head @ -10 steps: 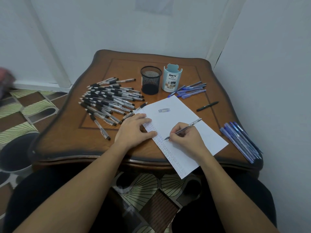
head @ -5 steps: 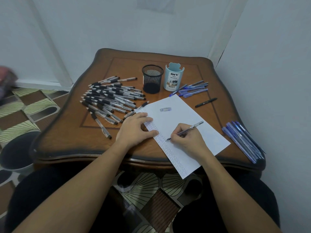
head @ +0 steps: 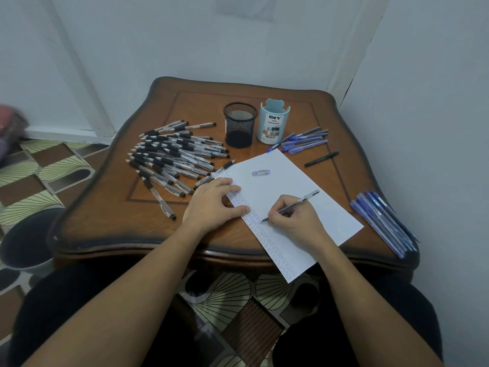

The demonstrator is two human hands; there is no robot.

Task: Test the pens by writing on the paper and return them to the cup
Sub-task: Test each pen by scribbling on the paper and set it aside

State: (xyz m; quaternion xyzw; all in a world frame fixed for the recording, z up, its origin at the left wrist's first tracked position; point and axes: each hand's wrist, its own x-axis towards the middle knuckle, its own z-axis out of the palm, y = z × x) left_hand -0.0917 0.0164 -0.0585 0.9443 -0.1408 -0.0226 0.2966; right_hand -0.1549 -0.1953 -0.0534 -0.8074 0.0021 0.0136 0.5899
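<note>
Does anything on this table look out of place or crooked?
The paper lies askew, its near corner hanging off the table edge. A loose pen cap sits on the paper, possibly off the pen the right hand holds.

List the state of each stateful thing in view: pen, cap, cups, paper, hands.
pen, uncapped, tip on the paper
pen cap, off, lying loose on the paper
mesh cup, upright, no pens in it
blue organizer cup, upright, no pens sticking out
paper, flat, marks down its left edge
left hand, pressing on paper
right hand, gripping pen
</note>
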